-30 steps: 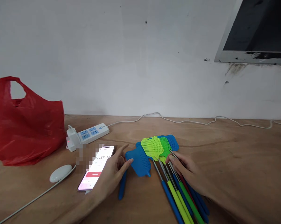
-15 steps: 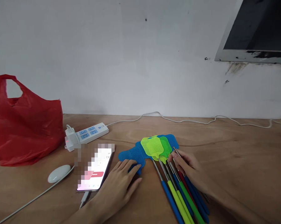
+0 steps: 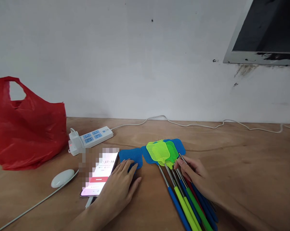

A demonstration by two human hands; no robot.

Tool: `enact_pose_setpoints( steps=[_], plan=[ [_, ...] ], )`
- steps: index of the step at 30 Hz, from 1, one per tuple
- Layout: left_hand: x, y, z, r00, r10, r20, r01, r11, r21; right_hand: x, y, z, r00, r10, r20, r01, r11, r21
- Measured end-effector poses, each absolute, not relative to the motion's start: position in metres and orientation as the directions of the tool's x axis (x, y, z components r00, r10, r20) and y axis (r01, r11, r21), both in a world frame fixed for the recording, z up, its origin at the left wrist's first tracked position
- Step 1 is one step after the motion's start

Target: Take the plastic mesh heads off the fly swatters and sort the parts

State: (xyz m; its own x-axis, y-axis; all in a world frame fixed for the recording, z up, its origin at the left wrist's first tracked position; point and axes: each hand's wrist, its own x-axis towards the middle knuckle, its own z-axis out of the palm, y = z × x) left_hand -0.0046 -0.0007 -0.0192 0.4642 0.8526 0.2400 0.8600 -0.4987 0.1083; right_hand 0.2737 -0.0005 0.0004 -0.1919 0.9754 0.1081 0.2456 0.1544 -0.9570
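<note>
My left hand (image 3: 122,181) lies palm down with its fingers stretched over a loose blue mesh swatter head (image 3: 132,157), thumb held apart on the wood. No rod shows on that head. To the right, fly swatters lie fanned in a pile: a yellow-green mesh head (image 3: 157,151), a green head (image 3: 173,152) and blue heads overlap at the top. Their metal rods run down to blue, yellow, green and red handles, among them a green handle (image 3: 195,203). My right hand (image 3: 191,168) pinches a thin metal rod (image 3: 182,158) above the pile; its lower end is hidden.
Left of my left hand lies a lit phone (image 3: 101,176) with a cable plugged in. Behind it is a white power strip (image 3: 96,137), beside a red plastic bag (image 3: 29,131). A white oval device (image 3: 63,178) sits nearer. A cord (image 3: 195,125) runs along the wall.
My left hand has slid left and slightly up with the blue mesh head under its fingers, leaving a narrow gap from the other blue head. My right hand keeps its pinch.
</note>
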Motion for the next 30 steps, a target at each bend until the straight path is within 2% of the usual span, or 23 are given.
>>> enact_pose_setpoints(
  steps=[5, 11, 16, 19, 23, 30],
  plan=[
    [-0.007, 0.003, -0.023, 0.450, 0.875, 0.178, 0.889, -0.459, 0.006, 0.274, 0.000, 0.000, -0.194, 0.975, 0.107, 0.268, 0.158, -0.950],
    [-0.008, 0.005, -0.017, 0.432, 0.901, 0.035, 0.900, -0.428, -0.083, 0.276, 0.000, 0.002, -0.203, 0.973, 0.113, 0.302, 0.172, -0.938],
    [-0.009, 0.007, -0.005, 0.438, 0.890, 0.124, 0.897, -0.422, -0.133, 0.277, -0.001, 0.001, -0.196, 0.972, 0.134, 0.322, 0.192, -0.927],
    [-0.003, 0.002, 0.000, 0.444, 0.885, 0.142, 0.896, -0.436, -0.083, 0.277, 0.000, 0.000, -0.205, 0.969, 0.135, 0.316, 0.196, -0.928],
    [0.008, -0.008, -0.003, 0.499, 0.864, 0.069, 0.864, -0.502, 0.030, 0.277, 0.001, 0.000, -0.198, 0.969, 0.147, 0.320, 0.206, -0.925],
    [0.007, -0.010, -0.009, 0.424, 0.905, 0.033, 0.906, -0.423, -0.031, 0.277, 0.002, -0.003, -0.207, 0.968, 0.143, 0.309, 0.203, -0.929]
  ],
)
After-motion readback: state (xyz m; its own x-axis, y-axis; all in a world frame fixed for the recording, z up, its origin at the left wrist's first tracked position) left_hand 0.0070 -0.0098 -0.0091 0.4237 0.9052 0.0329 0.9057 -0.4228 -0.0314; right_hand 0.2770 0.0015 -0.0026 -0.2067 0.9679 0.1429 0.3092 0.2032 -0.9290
